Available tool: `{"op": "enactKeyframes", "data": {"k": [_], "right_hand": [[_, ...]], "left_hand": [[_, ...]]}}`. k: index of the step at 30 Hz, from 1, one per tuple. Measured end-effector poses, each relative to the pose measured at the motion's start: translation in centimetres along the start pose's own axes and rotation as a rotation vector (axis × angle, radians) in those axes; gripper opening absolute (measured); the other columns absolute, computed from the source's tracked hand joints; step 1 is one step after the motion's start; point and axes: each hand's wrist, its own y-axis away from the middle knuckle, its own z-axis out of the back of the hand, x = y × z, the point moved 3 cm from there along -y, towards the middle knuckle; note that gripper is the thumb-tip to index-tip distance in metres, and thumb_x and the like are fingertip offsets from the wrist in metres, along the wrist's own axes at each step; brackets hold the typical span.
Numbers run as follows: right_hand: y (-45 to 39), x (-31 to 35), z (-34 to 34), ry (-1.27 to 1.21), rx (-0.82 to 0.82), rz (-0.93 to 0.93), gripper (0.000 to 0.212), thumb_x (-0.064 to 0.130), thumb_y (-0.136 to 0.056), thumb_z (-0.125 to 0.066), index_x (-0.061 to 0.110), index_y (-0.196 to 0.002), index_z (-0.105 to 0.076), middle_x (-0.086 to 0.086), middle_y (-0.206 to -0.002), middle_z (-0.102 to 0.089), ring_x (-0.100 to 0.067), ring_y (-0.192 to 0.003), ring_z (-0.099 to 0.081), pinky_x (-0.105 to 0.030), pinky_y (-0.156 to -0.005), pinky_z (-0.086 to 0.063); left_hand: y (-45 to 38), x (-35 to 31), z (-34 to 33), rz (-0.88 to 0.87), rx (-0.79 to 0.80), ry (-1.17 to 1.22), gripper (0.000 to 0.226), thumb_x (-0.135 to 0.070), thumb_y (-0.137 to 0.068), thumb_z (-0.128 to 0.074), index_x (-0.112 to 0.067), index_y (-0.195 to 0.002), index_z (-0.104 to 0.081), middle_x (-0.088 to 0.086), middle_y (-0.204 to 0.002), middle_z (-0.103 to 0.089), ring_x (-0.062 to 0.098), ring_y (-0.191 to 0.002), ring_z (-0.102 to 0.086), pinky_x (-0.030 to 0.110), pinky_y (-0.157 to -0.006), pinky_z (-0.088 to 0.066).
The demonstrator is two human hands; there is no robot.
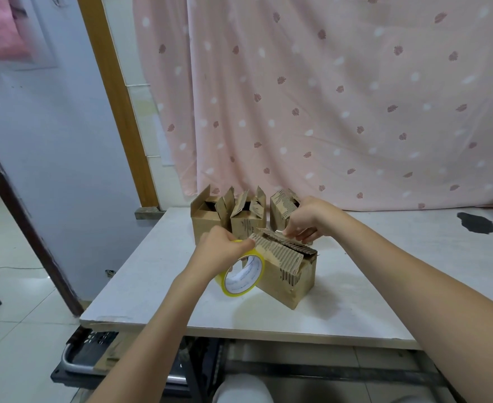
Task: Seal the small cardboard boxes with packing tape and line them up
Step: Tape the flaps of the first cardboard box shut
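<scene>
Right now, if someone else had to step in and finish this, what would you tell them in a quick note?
Left hand grips the yellow tape roll, held against the left end of the front box.
Right hand pinches at the far edge of that box's folded top flaps; whether it holds the tape end is unclear.
Three more boxes stand behind on the white table, flaps up and open.
Done: front box flaps folded down.
Left: tape this box, close and tape the other three, then line them all up.

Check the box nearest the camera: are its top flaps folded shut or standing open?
Folded down: the front box's flaps lie across its top, the right hand pressing them. Tape seal: cannot tell.
</scene>
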Motion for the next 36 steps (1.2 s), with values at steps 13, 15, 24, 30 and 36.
{"op": "enactKeyframes", "data": {"k": [13, 15, 24, 30, 36], "right_hand": [[-0.6, -0.3, -0.4, 0.089, 0.01, -0.069, 0.011, 0.007, -0.092, -0.066, 0.002, -0.084, -0.062, -0.012, -0.093, -0.069, -0.027, -0.098, -0.065, -0.042, -0.097, -0.052], [-0.5, -0.4, -0.4, 0.085, 0.042, -0.078, 0.012, 0.005, -0.094, -0.063, 0.004, -0.083, -0.059, -0.009, -0.085, -0.066, -0.027, -0.097, -0.061, -0.043, -0.099, -0.05], [-0.3, -0.2, -0.2, 0.06, 0.031, -0.009, 0.011, 0.001, -0.093, -0.061, 0.003, -0.084, -0.055, -0.019, -0.107, -0.07, -0.027, -0.087, -0.068, -0.049, -0.09, -0.056], [0.9, 1.1, -0.5, 0.138, -0.007, 0.066, 0.015, 0.01, -0.098, -0.054, 0.005, -0.084, -0.051, -0.016, -0.107, -0.07, -0.032, -0.089, -0.066, -0.043, -0.084, -0.056], [1.7, 2.4, -1.3, 0.332, -0.183, 0.269, 0.016, 0.01, -0.087, -0.052, 0.006, -0.094, -0.067, -0.01, -0.098, -0.071, -0.027, -0.094, -0.068, -0.042, -0.086, -0.057]], "left_hand": [[-1.1, -0.8, -1.1, 0.038, 0.022, -0.094, 0.049, -0.041, -0.08, -0.065, 0.007, -0.08, -0.071, 0.003, -0.05, -0.054, 0.012, -0.041, -0.051, 0.028, -0.055, -0.044], [-1.2, -0.9, -1.2, 0.04, 0.021, -0.108, 0.047, -0.04, -0.08, -0.066, 0.007, -0.078, -0.071, 0.002, -0.049, -0.053, 0.011, -0.039, -0.051, 0.026, -0.053, -0.044], [-2.1, -0.6, -1.2, 0.034, 0.041, -0.122, 0.04, -0.043, -0.077, -0.066, -0.01, -0.063, -0.048, 0.004, -0.056, -0.042, 0.022, -0.054, -0.045, 0.033, -0.055, -0.039], [-1.8, -0.2, -1.6, 0.024, 0.038, -0.107, 0.046, -0.041, -0.081, -0.066, -0.013, -0.063, -0.035, -0.001, -0.056, -0.032, 0.019, -0.057, -0.034, 0.03, -0.053, -0.026], [-1.6, -0.1, -1.9, 0.025, 0.018, -0.133, 0.049, -0.04, -0.081, -0.066, -0.015, -0.058, -0.031, -0.001, -0.053, -0.033, 0.019, -0.056, -0.036, 0.029, -0.053, -0.028]]}}
